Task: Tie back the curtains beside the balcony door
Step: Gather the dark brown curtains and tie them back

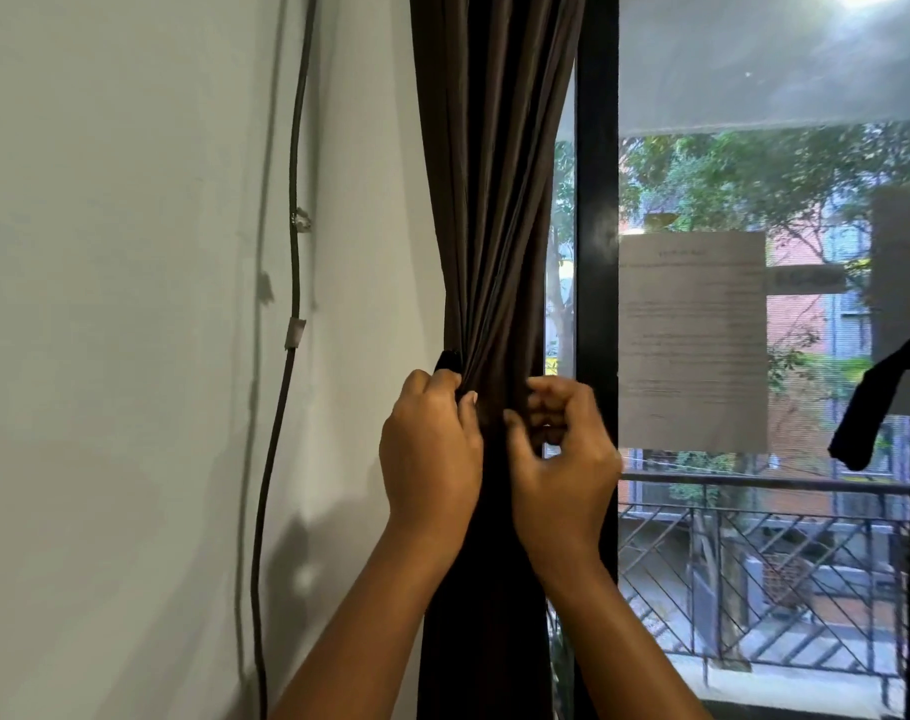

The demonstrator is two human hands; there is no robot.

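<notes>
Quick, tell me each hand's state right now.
Left hand: gripping the curtain and a dark tie end.
Right hand: fingers curled at the curtain; grip unclear.

White wall (131, 304) carrying clipped cable (293, 283).

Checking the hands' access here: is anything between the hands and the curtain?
Nothing visible. The left hand and right hand already grip the bunched brown curtain, beside the door frame.

Both hands, left hand (429, 449) and right hand (564, 454), pinch the gathered brown curtain (494, 200); possibly a tie-back (449, 360)
</notes>
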